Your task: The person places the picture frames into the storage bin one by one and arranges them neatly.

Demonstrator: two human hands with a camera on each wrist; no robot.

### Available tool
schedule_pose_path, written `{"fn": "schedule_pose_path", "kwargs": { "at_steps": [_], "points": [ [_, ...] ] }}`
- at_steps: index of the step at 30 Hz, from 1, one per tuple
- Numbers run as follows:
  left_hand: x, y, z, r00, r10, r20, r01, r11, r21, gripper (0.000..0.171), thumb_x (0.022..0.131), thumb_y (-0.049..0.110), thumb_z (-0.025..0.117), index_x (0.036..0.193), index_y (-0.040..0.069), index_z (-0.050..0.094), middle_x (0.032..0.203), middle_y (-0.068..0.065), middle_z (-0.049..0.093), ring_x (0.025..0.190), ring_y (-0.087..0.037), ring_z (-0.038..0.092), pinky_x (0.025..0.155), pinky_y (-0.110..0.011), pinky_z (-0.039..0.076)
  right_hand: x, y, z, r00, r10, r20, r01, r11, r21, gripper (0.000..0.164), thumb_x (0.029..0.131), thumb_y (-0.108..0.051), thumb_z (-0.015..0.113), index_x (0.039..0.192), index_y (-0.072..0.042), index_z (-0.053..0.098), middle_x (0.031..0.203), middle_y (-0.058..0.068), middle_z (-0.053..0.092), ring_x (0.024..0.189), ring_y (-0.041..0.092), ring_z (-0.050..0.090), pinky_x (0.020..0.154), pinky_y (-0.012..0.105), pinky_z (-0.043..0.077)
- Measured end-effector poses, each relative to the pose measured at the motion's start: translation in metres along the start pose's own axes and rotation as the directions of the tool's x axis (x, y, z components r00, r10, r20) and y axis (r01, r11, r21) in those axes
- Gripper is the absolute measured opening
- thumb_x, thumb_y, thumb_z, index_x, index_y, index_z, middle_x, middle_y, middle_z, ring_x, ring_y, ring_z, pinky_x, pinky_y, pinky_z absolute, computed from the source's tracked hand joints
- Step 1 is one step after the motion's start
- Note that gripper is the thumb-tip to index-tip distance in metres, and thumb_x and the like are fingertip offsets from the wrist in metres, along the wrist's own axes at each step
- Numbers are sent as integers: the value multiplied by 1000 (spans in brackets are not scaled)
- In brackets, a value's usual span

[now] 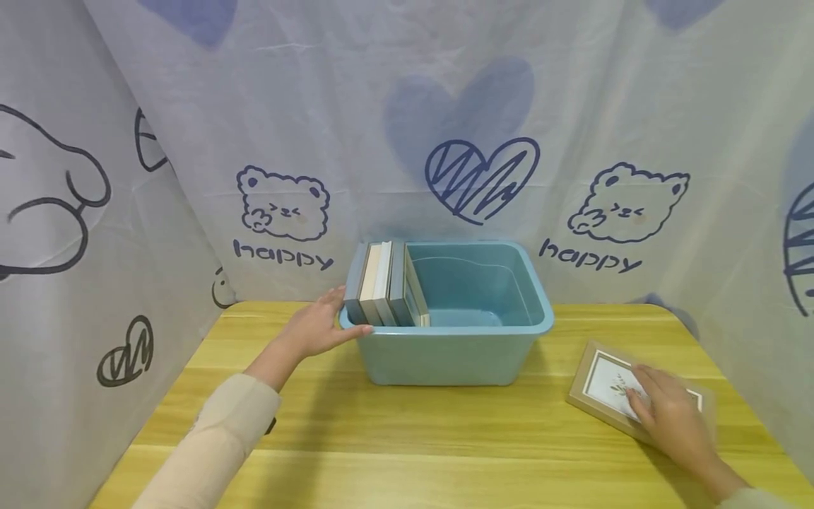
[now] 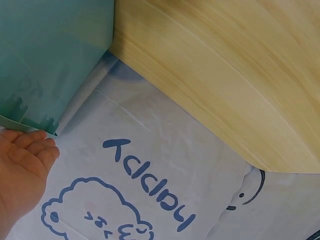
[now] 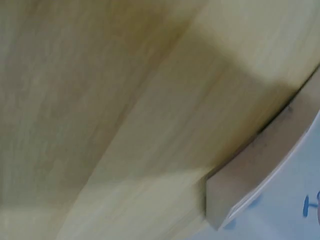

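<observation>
A light blue plastic bin (image 1: 445, 359) stands near the back of the table. Several flat grey, cream and white pieces (image 1: 384, 283), which look like picture frames, stand on edge inside its left end. My left hand (image 1: 318, 326) grips the bin's left front corner, thumb along the front rim. The left wrist view shows its bent fingers (image 2: 37, 145) against the rim. At the right, a tan picture frame (image 1: 588, 382) with a plant print lies on the table. My right hand (image 1: 674, 413), blurred, rests over its face with relaxed fingers. The right wrist view shows a tan edge, apparently the frame's (image 3: 250, 175), but no hand.
The bin's right part shows its bare floor. Pale wooden tabletop (image 1: 407, 438) extends in front of the bin and to both sides. A white cloth (image 1: 381, 106) with blue hearts and bears hangs close behind the bin and along both sides.
</observation>
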State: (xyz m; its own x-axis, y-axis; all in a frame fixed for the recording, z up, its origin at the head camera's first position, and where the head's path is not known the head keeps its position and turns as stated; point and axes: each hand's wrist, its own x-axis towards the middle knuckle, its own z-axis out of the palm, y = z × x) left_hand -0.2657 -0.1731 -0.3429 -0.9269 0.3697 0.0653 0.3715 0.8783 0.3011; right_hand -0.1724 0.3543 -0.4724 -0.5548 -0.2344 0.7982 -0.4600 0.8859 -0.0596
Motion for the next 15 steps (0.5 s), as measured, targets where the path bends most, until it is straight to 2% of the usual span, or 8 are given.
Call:
{"fn": "schedule_pose_path", "kwargs": {
  "at_steps": [1, 2, 5, 7, 9, 11, 13, 15],
  "points": [
    [0, 0, 0, 1000, 1, 0, -1, 1000, 0, 96, 82, 63, 53, 143, -6, 26, 151, -22, 24, 138, -40, 26, 109, -53, 31, -1, -2, 2, 1000, 5, 16, -5, 1000, 10, 71, 96, -51, 34, 103, 14, 61, 101, 30, 62, 92, 45, 56, 113, 11, 17],
    [0, 0, 1, 1000, 1, 0, -1, 1000, 1, 96, 82, 63, 53, 143, -6, 26, 151, -22, 24, 137, -40, 26, 109, -53, 31, -1, -3, 4, 1000, -1, 24, 1, 1000, 19, 70, 96, -51, 35, 104, 13, 61, 102, 29, 62, 92, 45, 56, 112, 14, 21],
    [0, 0, 1, 1000, -2, 0, 2, 1000, 1, 95, 82, 62, 53, 143, -6, 26, 151, -22, 24, 137, -40, 27, 109, -53, 31, 0, -7, 8, 998, -13, 57, 10, 999, 43, 69, 95, -52, 37, 108, 12, 60, 105, 28, 62, 94, 45, 56, 113, 13, 19],
    [0, 0, 1, 1000, -5, 1, 5, 1000, 0, 96, 82, 62, 54, 143, -6, 26, 151, -22, 24, 137, -40, 27, 109, -53, 30, 1, -9, 11, 995, -14, 99, 9, 998, 55, 65, 94, -49, 43, 111, 12, 59, 108, 28, 60, 96, 45, 54, 113, 9, 12],
    [0, -1, 1, 1000, -5, 2, 5, 1000, 3, 96, 82, 62, 53, 143, -6, 25, 151, -22, 24, 137, -40, 27, 109, -53, 30, 1, -12, 14, 989, -14, 150, 7, 999, 50, 60, 93, -44, 50, 114, 12, 57, 112, 28, 59, 99, 44, 54, 114, 11, 12],
    [1, 0, 1, 1000, 0, 3, 0, 1000, 5, 96, 82, 63, 52, 143, -6, 25, 150, -23, 24, 137, -41, 27, 109, -53, 30, 1, -15, 16, 977, -6, 213, 0, 1000, 30, 56, 89, -38, 59, 116, 11, 56, 116, 26, 57, 102, 43, 53, 113, 25, 26],
    [1, 0, 1, 1000, 3, 2, -3, 1000, 1, 96, 82, 63, 53, 143, -6, 25, 150, -23, 24, 137, -41, 27, 109, -53, 30, 1, -18, 20, 960, -4, 279, 3, 1000, 4, 57, 83, -33, 66, 119, 10, 55, 119, 26, 56, 104, 43, 53, 103, 40, 38],
    [1, -1, 1, 1000, 5, -3, -5, 1000, 0, 96, 82, 63, 53, 143, -7, 26, 150, -22, 24, 137, -41, 27, 109, -53, 31, 1, -20, 24, 939, 4, 345, -1, 1000, -9, 60, 79, -31, 71, 120, 9, 54, 121, 27, 54, 106, 43, 53, 91, 50, 43]
  ]
}}
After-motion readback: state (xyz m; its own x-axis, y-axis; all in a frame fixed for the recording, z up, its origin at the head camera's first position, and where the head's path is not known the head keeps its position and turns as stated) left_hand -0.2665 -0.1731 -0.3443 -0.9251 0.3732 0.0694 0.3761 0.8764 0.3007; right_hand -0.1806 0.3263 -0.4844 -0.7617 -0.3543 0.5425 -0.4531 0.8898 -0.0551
